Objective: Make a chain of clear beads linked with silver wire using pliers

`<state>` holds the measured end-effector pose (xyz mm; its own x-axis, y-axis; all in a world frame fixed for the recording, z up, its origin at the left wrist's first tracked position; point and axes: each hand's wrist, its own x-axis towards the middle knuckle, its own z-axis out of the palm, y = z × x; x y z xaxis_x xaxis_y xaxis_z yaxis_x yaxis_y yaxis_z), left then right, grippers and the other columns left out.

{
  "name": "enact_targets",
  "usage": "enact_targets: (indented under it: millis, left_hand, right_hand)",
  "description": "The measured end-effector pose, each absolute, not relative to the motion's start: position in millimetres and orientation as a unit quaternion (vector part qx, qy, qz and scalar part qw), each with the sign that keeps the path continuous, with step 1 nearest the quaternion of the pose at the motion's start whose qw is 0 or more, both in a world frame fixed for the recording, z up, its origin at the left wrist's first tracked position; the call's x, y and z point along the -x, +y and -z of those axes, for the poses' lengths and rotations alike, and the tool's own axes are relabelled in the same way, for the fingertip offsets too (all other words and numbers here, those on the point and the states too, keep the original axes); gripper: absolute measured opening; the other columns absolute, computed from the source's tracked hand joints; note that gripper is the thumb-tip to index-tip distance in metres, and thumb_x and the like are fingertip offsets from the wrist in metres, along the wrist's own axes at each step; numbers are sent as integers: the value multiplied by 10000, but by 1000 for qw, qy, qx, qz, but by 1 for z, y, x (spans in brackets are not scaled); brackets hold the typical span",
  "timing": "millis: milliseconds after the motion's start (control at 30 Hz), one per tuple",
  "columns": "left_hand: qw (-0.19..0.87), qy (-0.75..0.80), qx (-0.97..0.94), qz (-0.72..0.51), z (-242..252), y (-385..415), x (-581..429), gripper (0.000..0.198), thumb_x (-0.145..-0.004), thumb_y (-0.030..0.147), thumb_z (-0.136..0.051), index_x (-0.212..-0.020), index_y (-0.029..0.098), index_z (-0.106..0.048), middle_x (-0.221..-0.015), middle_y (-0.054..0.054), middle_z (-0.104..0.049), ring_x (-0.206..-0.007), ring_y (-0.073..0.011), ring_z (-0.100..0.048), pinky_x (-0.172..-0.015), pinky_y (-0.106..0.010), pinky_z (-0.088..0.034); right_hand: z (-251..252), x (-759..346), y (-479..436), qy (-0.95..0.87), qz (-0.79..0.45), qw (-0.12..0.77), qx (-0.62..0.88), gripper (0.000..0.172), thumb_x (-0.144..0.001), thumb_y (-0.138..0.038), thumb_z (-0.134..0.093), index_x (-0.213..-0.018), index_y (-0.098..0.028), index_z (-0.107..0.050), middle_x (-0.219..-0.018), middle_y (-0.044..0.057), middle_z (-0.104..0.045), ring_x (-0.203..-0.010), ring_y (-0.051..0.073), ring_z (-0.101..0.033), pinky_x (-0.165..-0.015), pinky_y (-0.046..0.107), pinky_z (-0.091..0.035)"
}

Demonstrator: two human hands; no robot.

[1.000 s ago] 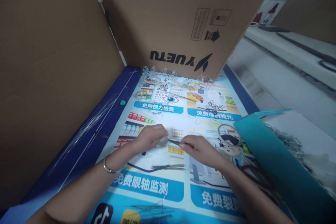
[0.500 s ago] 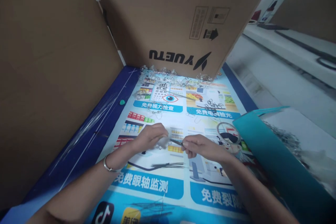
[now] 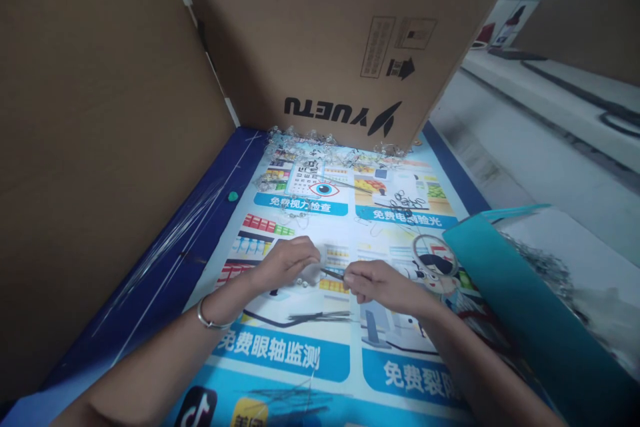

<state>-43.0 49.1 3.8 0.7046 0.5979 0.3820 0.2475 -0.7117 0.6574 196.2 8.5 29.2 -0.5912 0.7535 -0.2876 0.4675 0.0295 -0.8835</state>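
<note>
My left hand (image 3: 285,261) rests on a printed poster (image 3: 300,353) and pinches a small clear beaded piece (image 3: 311,271). My right hand (image 3: 377,281) is closed on a thin dark wire (image 3: 332,273) whose tip points left into that piece. The two hands nearly touch at the poster's middle. A silver bangle (image 3: 207,320) circles my left wrist. A small bundle of thin wires (image 3: 320,315) lies just below the hands.
Tall cardboard boxes (image 3: 320,33) wall the left and far sides. Clear beaded pieces (image 3: 325,143) are piled along the far box's foot, with dark rings (image 3: 407,201) nearby. A teal folded sheet (image 3: 515,300) holding metal bits stands at right. More wires (image 3: 290,400) lie near me.
My right hand has edged slightly left toward my left hand, with the wire still pointing into the clear piece. My left hand stays in place.
</note>
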Motion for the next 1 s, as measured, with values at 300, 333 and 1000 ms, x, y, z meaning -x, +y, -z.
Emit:
enact_targets:
  millis: [300,333,1000]
  left_hand:
    - [289,214,-881,-309,-5,49,42,165,-871,175,-430,-867,144,-592,-777,-71,-624,-766,-145,-552,-686,-240,-435]
    - [288,209,-881,-312,-5,48,43,166,-871,173,-431,-865,145,-595,-771,-69,-623,-760,-143,-553,-681,-238,-436]
    - [296,304,-835,-351,-16,40,35,176,-864,192,-449,-754,149,-580,-692,-26,-578,-679,-116,-525,-646,-220,-402]
  right_hand:
    - [-26,-194,8,-633,-647,138,403,393,-823,-516,-442,-778,-151,-581,-628,-8,-526,-532,86,-528,-490,192,-396]
    - [-25,-195,8,-623,-659,140,398,399,-817,-520,-451,-779,-146,-585,-624,-8,-527,-523,83,-523,-483,190,-392]
    - [-25,-193,9,-599,-684,179,376,398,-813,-511,-464,-796,-129,-572,-631,-3,-533,-542,85,-514,-503,201,-376]
